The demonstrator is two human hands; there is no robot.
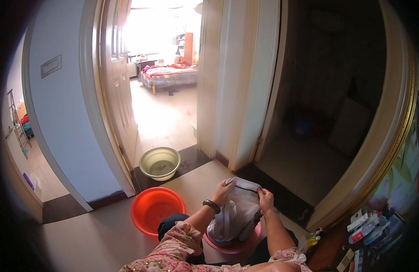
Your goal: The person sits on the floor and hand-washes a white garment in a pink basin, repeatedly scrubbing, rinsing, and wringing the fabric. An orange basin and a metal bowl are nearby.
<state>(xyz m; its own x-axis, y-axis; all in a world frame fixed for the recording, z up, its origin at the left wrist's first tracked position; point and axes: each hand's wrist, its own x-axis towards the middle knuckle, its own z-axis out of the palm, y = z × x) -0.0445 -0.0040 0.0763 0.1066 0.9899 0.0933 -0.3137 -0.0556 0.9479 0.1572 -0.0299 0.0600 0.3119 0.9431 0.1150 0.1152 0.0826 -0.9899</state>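
Observation:
A light grey cloth garment (241, 202) hangs between my hands, its lower part down in a pink plastic basin (232, 251) that stands between my knees. My left hand (223, 191) grips the garment's upper left edge; a dark bangle is on that wrist. My right hand (266, 200) pinches the upper right end of the same edge, which has a dark line along it. What else lies in the pink basin is hidden by the cloth. To the left of it, an orange-red plastic basin (158, 210) rests on the floor, partly behind my left knee.
A pale green basin (160, 163) stands on the dark threshold of a bright bedroom with a bed (168, 75). A dark doorway lies ahead right. At the lower right, bottles (363, 233) stand on a brown surface, near a yellow liquid bottle (312, 241).

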